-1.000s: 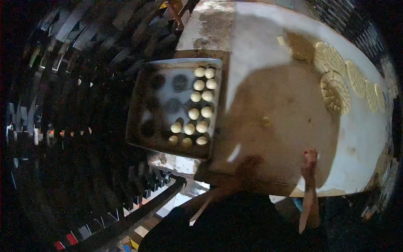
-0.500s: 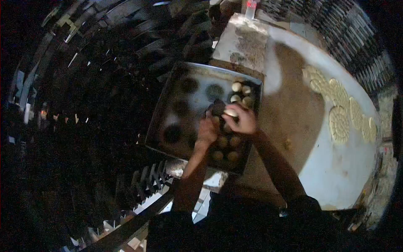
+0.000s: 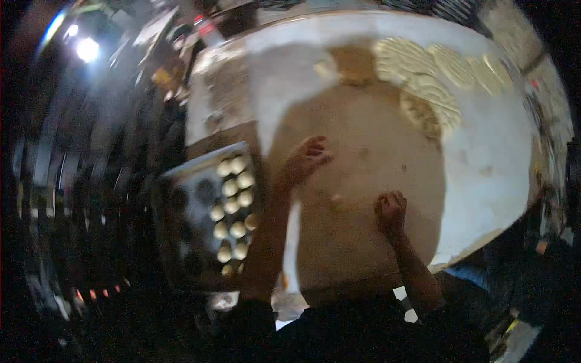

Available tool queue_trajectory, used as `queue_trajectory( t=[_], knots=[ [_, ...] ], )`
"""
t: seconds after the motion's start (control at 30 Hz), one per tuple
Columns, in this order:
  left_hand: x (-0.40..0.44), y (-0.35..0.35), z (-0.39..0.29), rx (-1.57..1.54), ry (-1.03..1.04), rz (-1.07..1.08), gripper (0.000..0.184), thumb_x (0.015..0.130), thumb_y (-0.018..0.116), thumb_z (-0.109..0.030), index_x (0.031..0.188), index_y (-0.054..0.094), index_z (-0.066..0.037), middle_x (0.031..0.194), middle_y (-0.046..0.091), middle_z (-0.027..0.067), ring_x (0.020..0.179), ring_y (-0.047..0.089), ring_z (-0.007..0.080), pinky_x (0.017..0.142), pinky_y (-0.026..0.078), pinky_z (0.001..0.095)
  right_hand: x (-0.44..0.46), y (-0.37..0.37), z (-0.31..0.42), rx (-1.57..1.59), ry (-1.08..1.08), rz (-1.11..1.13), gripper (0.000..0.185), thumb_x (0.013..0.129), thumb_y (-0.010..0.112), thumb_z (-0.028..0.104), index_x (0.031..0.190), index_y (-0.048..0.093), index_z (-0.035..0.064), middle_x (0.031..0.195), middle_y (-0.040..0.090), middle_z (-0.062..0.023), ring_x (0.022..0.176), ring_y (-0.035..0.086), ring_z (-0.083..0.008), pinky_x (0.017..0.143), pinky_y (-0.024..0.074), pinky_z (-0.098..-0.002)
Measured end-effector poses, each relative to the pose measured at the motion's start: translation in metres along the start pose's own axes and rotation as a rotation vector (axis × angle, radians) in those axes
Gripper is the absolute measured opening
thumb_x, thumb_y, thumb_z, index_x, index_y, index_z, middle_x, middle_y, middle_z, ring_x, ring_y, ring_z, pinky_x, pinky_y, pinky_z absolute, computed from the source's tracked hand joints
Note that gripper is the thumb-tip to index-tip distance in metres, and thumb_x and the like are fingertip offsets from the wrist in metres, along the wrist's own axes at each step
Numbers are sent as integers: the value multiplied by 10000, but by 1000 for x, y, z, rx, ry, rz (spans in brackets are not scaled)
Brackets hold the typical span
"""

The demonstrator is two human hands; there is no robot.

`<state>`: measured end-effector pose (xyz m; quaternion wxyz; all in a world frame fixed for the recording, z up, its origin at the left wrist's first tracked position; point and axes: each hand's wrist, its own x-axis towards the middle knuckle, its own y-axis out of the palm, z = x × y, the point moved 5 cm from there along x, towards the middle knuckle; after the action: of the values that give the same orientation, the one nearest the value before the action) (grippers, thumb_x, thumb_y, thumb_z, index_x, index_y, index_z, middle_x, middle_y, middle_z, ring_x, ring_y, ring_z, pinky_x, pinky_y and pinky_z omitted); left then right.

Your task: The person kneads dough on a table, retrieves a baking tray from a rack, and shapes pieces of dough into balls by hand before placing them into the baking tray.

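Observation:
My left hand [image 3: 310,156] hovers over the shaded part of the work table [image 3: 357,242], its fingers loosely bent and apart, with nothing visible in them. To the right and nearer my body, my right hand [image 3: 391,210] has its fingers curled in; whether anything is inside is hidden. Left of my left forearm lies the dark baking tray [image 3: 203,158], with several pale round dough balls [image 3: 230,189] in rows along its right side. My left forearm covers the tray's lower right edge.
Flat, ridged dough pieces [image 3: 430,100] lie along the table's far right, with a small pale piece [image 3: 325,66] further left. A bottle with a red label [image 3: 207,30] stands at the back left corner. A bright lamp [image 3: 88,49] shines at upper left.
My view has turned to the right. Both hands have left the tray and its dough balls and are now above the table, further apart. The ball seen in my right hand is no longer visible there.

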<state>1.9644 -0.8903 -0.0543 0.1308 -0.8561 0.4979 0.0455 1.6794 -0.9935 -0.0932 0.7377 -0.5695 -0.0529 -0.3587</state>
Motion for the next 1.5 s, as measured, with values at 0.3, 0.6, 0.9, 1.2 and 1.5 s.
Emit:
queue_trajectory(
  t=[0.3, 0.6, 0.9, 1.2, 1.5],
  knots=[
    [373, 17, 46, 449, 26, -360, 400, 972, 563, -375, 1254, 556, -90, 1153, 596, 92, 1043, 565, 220, 816, 529, 396, -68, -104, -147, 300, 372, -2, 287, 901, 586, 294, 760, 558, 45, 694, 528, -107, 705, 511, -306, 736, 383, -440],
    [302, 37, 68, -124, 37, -475, 381, 938, 601, -315, 1195, 529, -42, 1084, 596, 98, 971, 563, 234, 800, 521, 381, -47, -85, -169, 143, 416, -118, 284, 882, 582, 310, 746, 559, 62, 713, 539, -115, 746, 529, -302, 778, 374, -435],
    [-67, 59, 96, -683, 131, -620, 293, 895, 679, -249, 1018, 601, 6, 1031, 619, 141, 891, 601, 240, 728, 524, 383, -52, -77, -153, 283, 555, 20, 406, 951, 553, 393, 793, 636, 29, 807, 660, -92, 807, 617, -261, 824, 430, -405],
    [-260, 168, 87, -285, 166, -486, 301, 887, 656, -270, 1037, 603, -15, 1062, 600, 166, 946, 571, 293, 796, 477, 439, -149, 27, 81, 810, 463, 57, 327, 974, 575, 298, 1180, 521, 50, 1003, 638, -115, 871, 624, -213, 738, 503, -398],
    [-294, 141, 131, 410, 330, -466, 313, 878, 632, -291, 1056, 604, -35, 1094, 582, 190, 1000, 541, 346, 864, 431, 496, -142, -77, -58, 1159, 831, -365, 325, 979, 563, 208, 1246, 470, 48, 1059, 596, -109, 949, 607, -210, 753, 511, -379]
  ],
)
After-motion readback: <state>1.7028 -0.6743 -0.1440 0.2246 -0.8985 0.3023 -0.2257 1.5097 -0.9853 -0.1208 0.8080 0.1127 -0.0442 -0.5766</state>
